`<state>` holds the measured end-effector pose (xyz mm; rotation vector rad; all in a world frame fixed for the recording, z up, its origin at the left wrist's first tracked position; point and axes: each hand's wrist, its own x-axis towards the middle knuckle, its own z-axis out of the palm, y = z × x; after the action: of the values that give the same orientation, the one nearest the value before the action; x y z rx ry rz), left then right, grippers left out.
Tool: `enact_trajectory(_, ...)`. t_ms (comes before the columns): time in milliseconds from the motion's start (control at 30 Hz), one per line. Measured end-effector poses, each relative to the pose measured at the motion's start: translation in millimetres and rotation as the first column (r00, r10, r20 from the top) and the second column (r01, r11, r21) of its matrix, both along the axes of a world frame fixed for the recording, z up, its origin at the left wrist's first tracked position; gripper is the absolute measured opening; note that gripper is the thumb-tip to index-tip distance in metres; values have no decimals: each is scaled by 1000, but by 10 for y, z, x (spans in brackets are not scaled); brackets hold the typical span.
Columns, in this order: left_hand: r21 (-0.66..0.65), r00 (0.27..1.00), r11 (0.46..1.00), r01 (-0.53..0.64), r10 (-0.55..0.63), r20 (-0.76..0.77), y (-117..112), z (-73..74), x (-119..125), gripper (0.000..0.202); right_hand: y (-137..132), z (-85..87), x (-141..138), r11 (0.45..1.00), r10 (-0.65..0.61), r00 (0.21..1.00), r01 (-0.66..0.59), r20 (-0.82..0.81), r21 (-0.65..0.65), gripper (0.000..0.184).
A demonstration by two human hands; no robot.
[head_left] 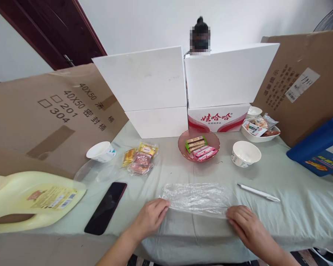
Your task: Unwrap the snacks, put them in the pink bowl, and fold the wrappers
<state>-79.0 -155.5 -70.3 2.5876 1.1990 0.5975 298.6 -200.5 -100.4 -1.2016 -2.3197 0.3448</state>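
Note:
A clear plastic bag (197,197) lies stretched flat on the cloth near the table's front. My left hand (152,214) pinches its left near corner between thumb and fingers. At the opposite corner, my right hand (244,223) grips the near right edge. Beyond the bag stands a pink glass bowl (183,149) with green and pink wrapped snack bars (201,147) in it. To the right of my right hand rests a white pen (259,192). Left of my left hand is a black phone (106,208), lying face up.
Several wrapped snacks (141,157) lie beside a white paper bowl (101,151). Another paper bowl (245,154) and a dish of packets (256,137) stand right. A yellow jug (36,199) and a blue jug (319,147) flank the table. White boxes (155,81) stand behind, a person's head above them.

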Motion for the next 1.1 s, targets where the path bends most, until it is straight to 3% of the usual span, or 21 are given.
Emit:
enact_trajectory(133,-18,990,990,-137,137,-16,212,-58,60,21,170,-55,-73,969,-237,971,236,-21,-71,26)
enact_trajectory(233,-21,966,969,-247,245,-78,383,-156,159,20,335,-102,-185,917,-385,919,392,87,-79,30)
enact_trajectory(367,-42,892,913,-405,384,-239,494,-248,289,16,471,-160,-278,880,-443,848,473,292,-38,28)
enact_trajectory(467,4,836,880,-475,452,-310,488,-244,333,13,494,-165,-253,875,-472,818,481,328,59,27)
enact_trajectory(567,168,832,866,-470,499,-242,412,-178,389,16,472,-94,-255,855,-513,825,465,237,231,30)
enact_trajectory(633,297,865,852,-431,484,-132,327,-133,489,20,448,-28,-349,854,-476,863,407,170,323,31)
enact_trajectory(700,336,932,891,-306,353,-88,232,-122,643,26,428,9,-519,897,-337,924,258,178,360,33)
enact_trajectory(767,272,976,955,-118,161,-144,154,-171,794,38,422,-14,-704,936,-157,955,63,250,345,47)
enact_trajectory(833,169,973,986,-13,52,-226,112,-277,853,59,420,-97,-819,952,-56,948,-45,314,304,68)
enact_trajectory(900,107,956,993,-47,76,-283,108,-414,759,74,403,-204,-807,963,-70,939,-25,337,270,82)
enact_trajectory(967,91,931,983,-157,178,-317,125,-540,524,74,347,-291,-678,967,-141,929,55,343,248,84)
enact_trajectory(1100,149,823,882,-446,470,-319,112,-628,30,70,120,-329,-336,952,-244,910,158,336,263,87)
